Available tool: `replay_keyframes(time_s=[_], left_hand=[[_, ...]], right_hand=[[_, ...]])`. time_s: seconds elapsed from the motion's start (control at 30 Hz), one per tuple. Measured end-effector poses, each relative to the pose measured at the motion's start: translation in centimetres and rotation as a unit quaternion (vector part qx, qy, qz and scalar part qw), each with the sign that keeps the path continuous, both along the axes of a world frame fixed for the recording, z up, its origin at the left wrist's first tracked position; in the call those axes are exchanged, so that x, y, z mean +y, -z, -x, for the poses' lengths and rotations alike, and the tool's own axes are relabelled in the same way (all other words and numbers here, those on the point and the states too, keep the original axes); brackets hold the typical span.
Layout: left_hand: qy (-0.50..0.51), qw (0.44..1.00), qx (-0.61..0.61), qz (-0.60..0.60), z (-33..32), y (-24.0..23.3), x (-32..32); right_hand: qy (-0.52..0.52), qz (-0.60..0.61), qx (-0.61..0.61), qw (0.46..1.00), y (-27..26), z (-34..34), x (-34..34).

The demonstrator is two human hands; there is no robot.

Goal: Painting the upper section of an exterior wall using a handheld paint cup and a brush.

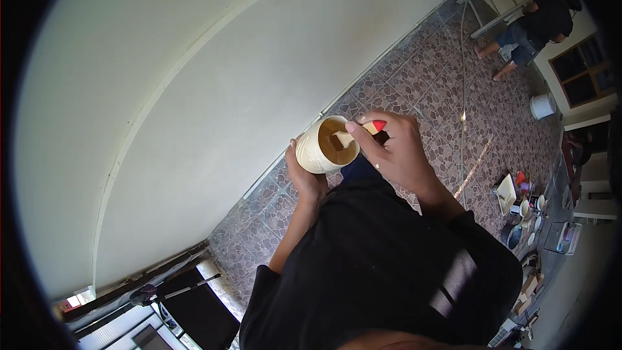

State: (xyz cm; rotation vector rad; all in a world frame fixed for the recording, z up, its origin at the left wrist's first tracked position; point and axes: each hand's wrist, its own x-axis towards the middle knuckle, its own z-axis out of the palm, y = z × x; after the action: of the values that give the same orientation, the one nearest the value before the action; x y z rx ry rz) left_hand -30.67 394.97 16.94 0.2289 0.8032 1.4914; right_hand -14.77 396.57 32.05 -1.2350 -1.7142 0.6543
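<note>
My left hand (306, 177) is wrapped around a cream-coloured paint can (311, 154), which is tilted so that its open mouth faces right. Between the fingers and thumb of my right hand (396, 150) is a paintbrush (371, 127) with a pale handle and a red tip. Its bristles are down inside the can, where the inner wall looks yellowish brown. The can is held in front of my body, near the foot of a pale wall (233, 92).
Paint containers and a tray (506, 194) stand on the tiled floor (437, 87) at the right. A co-worker (546, 22) bends near a metal ladder (491, 7). A white bucket (543, 106) is close to a window (583, 70). A hose or cable (463, 68) crosses the floor.
</note>
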Motion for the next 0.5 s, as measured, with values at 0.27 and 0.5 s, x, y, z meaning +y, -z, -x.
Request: replay_keyframes(time_s=[0.27, 0.5], left_hand=[[0.0, 0.999, -0.033, -0.008, 0.2, -0.7, -0.6], [-0.027, 0.998, -0.057, -0.006, 0.5, -0.3, -0.4]], right_hand=[[-0.031, 0.063, 0.061, 0.996, 0.6, -0.3, -0.4], [-0.036, 0.116, 0.099, 0.988, 1.2, -1.0, 0.6]])
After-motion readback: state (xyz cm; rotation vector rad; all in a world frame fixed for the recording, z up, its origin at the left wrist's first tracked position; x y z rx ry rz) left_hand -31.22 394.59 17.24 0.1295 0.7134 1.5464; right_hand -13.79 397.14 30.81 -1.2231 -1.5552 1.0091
